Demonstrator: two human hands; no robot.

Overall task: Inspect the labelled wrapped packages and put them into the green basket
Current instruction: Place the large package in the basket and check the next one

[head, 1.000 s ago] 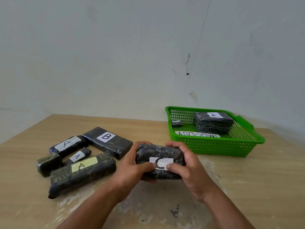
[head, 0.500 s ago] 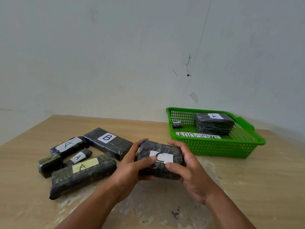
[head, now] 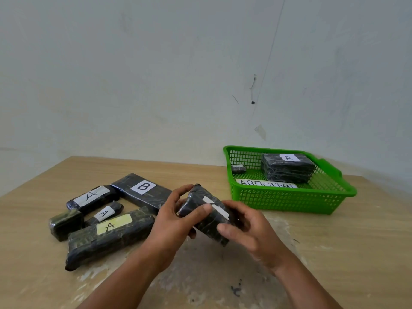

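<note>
Currently left hand (head: 176,217) and right hand (head: 249,228) both grip the tilted package (head: 208,226), frame centre; slick wrap may slip if grip loosens.

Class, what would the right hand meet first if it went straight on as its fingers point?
The right hand points left: first the wrapped package it holds, then likely the left hand.
</note>
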